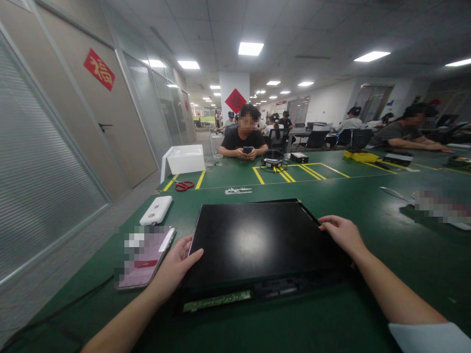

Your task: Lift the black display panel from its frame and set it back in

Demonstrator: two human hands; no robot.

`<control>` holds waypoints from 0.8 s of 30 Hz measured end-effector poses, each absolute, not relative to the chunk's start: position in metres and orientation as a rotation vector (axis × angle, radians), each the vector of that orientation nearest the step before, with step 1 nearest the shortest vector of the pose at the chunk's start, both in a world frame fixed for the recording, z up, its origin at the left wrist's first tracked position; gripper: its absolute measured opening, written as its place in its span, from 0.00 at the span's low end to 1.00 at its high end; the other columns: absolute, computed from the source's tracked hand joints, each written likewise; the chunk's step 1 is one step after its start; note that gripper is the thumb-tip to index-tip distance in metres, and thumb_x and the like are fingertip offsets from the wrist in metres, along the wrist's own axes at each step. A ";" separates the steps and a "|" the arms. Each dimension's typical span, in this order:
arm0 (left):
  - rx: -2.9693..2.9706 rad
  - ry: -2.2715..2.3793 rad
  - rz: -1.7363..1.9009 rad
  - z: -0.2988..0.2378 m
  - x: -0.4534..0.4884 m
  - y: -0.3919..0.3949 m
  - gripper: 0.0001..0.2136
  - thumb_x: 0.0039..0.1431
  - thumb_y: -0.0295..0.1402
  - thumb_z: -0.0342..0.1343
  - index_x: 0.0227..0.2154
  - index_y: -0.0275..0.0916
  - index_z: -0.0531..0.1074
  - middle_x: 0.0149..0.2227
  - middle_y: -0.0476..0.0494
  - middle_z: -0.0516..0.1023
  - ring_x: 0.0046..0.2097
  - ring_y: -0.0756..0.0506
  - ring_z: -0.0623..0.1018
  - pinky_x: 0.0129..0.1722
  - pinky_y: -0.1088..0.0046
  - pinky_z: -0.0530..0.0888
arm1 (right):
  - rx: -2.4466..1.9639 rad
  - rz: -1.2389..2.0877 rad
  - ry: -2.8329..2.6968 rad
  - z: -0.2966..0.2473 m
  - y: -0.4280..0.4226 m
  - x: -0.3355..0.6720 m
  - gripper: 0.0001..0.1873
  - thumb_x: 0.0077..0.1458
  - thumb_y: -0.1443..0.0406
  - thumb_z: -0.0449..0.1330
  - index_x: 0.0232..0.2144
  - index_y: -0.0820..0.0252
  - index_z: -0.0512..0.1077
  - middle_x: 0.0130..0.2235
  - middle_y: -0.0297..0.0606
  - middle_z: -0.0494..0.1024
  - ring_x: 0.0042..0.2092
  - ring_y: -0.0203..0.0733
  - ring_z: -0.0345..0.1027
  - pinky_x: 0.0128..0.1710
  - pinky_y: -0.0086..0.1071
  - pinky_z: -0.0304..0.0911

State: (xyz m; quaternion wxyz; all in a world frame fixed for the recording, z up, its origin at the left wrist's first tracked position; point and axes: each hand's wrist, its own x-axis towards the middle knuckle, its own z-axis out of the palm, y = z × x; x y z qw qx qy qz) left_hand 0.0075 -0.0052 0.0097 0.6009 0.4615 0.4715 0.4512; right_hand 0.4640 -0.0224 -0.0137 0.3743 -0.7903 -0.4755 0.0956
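A flat black panel [253, 240] lies on the green table [349, 314] in front of me, with a strip of green circuit board [217, 300] showing along its near edge. My left hand [175, 267] grips the panel's left edge, thumb on top. My right hand [340, 233] holds its right edge, fingers curled over the rim.
A phone [145, 257] lies left of the panel, a white power bank [156, 210] beyond it. Farther back lie red scissors [184, 185], a white foam box [184, 159] and a headset [273, 159]. A seated person [243, 139] across holds a phone; others sit at the right.
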 end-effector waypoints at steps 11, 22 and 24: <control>1.085 1.088 1.065 0.006 0.007 -0.003 0.30 0.38 0.40 0.72 0.46 0.38 0.70 0.49 0.35 0.80 0.53 0.33 0.77 0.54 0.55 0.72 | -2.052 0.214 -1.269 -0.013 -0.022 0.464 0.14 0.44 0.60 0.55 0.30 0.53 0.80 0.29 0.35 0.82 0.33 0.44 0.72 0.32 0.34 0.60; 1.069 1.066 1.079 0.005 0.008 -0.005 0.30 0.38 0.39 0.72 0.46 0.38 0.70 0.48 0.34 0.80 0.53 0.32 0.77 0.53 0.55 0.73 | -2.026 0.193 -1.282 -0.014 -0.023 0.463 0.14 0.44 0.60 0.55 0.29 0.53 0.80 0.29 0.34 0.82 0.32 0.44 0.72 0.30 0.35 0.60; 1.057 1.054 1.078 0.004 0.008 -0.005 0.31 0.38 0.39 0.72 0.46 0.38 0.70 0.48 0.35 0.81 0.52 0.32 0.78 0.53 0.54 0.72 | -2.030 0.193 -1.288 -0.014 -0.023 0.464 0.14 0.44 0.61 0.55 0.29 0.53 0.80 0.29 0.34 0.82 0.32 0.44 0.73 0.31 0.34 0.60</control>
